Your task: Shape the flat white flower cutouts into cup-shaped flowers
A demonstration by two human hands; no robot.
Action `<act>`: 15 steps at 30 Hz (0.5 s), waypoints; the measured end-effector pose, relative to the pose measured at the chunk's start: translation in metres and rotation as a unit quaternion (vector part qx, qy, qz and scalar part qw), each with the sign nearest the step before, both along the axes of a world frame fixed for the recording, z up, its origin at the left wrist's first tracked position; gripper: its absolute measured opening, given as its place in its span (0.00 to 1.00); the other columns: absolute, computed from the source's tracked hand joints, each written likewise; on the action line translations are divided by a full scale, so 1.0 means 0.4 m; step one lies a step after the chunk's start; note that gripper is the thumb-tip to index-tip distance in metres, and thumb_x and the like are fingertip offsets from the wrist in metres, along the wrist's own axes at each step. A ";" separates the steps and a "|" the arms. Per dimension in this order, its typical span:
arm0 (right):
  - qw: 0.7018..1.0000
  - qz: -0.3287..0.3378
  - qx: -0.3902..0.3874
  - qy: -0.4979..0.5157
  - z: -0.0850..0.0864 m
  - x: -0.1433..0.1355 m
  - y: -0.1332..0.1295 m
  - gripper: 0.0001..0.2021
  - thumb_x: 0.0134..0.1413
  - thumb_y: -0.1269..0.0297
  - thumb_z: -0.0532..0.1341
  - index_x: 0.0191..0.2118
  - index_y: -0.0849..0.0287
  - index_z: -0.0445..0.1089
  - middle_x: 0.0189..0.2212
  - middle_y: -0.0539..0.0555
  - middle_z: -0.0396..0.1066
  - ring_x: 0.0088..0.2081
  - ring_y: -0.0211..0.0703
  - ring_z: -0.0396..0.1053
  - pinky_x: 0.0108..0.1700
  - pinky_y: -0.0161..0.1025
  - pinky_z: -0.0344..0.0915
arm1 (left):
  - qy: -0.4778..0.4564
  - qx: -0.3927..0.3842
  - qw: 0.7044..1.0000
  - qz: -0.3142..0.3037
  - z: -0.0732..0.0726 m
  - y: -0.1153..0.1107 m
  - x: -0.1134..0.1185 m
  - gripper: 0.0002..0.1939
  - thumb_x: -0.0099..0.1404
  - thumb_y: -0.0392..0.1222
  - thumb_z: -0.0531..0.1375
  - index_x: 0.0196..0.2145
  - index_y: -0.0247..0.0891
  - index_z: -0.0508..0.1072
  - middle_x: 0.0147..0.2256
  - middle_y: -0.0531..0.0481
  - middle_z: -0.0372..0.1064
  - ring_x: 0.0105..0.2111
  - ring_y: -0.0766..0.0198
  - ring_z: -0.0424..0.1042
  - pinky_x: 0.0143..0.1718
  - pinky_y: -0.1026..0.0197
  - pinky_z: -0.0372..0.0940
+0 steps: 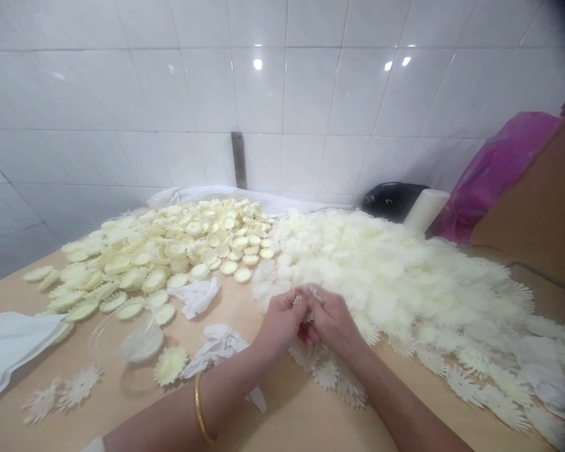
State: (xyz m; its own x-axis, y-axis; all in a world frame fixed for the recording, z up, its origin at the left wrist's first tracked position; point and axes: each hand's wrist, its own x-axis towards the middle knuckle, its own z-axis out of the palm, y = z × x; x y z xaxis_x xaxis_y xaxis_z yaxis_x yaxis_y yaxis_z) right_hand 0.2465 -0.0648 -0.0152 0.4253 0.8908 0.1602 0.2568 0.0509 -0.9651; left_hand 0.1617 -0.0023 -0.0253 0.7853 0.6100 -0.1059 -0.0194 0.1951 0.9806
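Note:
Close together over the table's middle, my left hand (pixel 282 317) and my right hand (pixel 332 317) are both closed on one pale flower-shaped cutout (pixel 297 302). Only bits of its toothed edge show between the fingers. A gold bangle circles my left wrist. Under and just in front of my hands lie several loose white flower cutouts (pixel 327 373). To the right spreads a big heap of thin whitish flower cutouts (pixel 376 270). On the left rises a pile of yellowish cup-shaped flower pieces (pixel 183 245).
A clear shallow dish (pixel 142 343) and crumpled white tissues (pixel 219 345) lie left of my hands. White cloth (pixel 14 345) is at the left edge. At the back right are a black bag (pixel 393 198), a white roll (pixel 426 210), a magenta bag (pixel 499 169) and a brown cardboard box (pixel 541 207).

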 end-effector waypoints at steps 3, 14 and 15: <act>1.000 0.010 0.002 0.016 0.010 0.000 -0.005 0.18 0.54 0.50 0.49 0.23 0.59 0.61 0.06 0.44 0.56 0.10 0.37 0.59 0.13 0.31 0.53 | -0.012 -0.003 1.000 -0.026 0.005 0.002 -0.007 0.16 0.55 0.51 0.55 0.28 0.34 0.67 0.15 0.53 0.63 0.13 0.70 0.63 0.13 0.70 0.56; 0.990 -0.012 0.052 0.134 0.019 0.009 -0.006 0.19 0.51 0.50 0.53 0.19 0.59 0.59 0.07 0.45 0.57 0.09 0.35 0.57 0.13 0.32 0.52 | -0.055 0.026 0.998 -0.012 0.026 -0.014 -0.006 0.14 0.55 0.49 0.56 0.30 0.34 0.68 0.17 0.53 0.64 0.13 0.68 0.65 0.12 0.69 0.56; 0.987 -0.030 0.051 0.151 0.018 0.008 -0.004 0.19 0.50 0.49 0.54 0.19 0.59 0.60 0.07 0.45 0.57 0.09 0.35 0.56 0.12 0.32 0.51 | -0.056 0.045 0.997 0.000 0.026 -0.018 -0.003 0.14 0.56 0.49 0.56 0.30 0.34 0.68 0.17 0.53 0.64 0.13 0.67 0.65 0.12 0.69 0.57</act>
State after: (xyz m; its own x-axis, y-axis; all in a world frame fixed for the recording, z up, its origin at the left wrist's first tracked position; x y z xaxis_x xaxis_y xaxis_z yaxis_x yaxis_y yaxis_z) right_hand 0.2499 -0.0665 -0.0079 0.5191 0.8483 0.1047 -0.0369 0.1446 -0.9888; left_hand 0.1603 -0.0094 -0.0149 0.7887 0.6137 0.0379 -0.1306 0.1070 0.9856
